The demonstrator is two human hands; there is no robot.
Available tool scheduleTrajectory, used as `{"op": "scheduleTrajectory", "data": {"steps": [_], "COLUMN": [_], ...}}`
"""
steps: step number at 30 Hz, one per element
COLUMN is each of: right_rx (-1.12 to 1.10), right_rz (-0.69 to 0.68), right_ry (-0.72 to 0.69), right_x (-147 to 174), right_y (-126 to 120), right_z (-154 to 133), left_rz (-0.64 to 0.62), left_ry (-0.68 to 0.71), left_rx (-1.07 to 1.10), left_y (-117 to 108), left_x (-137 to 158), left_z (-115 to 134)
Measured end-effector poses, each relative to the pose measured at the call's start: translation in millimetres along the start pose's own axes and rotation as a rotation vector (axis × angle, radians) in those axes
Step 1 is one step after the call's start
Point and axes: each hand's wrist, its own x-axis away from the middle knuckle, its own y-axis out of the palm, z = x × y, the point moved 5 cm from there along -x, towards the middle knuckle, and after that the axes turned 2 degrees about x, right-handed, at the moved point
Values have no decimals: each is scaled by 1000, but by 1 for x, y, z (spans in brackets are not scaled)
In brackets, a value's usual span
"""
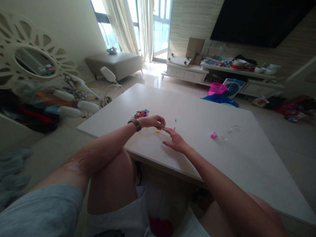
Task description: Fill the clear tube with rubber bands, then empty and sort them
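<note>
My left hand (155,121), with a dark watch (135,124) on its wrist, is over the white table with its fingers curled and their tips together. Anything pinched there is too small to make out. The fingertips of my right hand (176,141) meet it; the fingers are stretched out and the thumb stands apart. Behind the left wrist lies a pile of small multicoloured pieces (141,114). A yellow piece (157,131) rests just below the left fingers. Close to the right fingers are a small red-orange piece (174,128) and a blue one (175,120).
On the right of the white table (222,115) are a pink rounded object (213,135) and a transparent container (234,129) lying on its side. Beyond the far edge stands a pink basket (217,88). A white lamp-like fixture (81,86) is left of the table.
</note>
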Motion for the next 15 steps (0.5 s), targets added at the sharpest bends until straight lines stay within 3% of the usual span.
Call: {"op": "scheduleTrajectory", "data": {"steps": [8, 15], "right_rx": [-51, -33], "right_rz": [-8, 71], "right_ry": [61, 103], "right_x": [0, -1], "right_y": [2, -3], "right_z": [4, 8], "left_rz": [8, 56], "left_ry": [4, -26], "left_rx": [-6, -49], "left_y": [-1, -2], "left_x": [-3, 0], "left_z": [-3, 1]}}
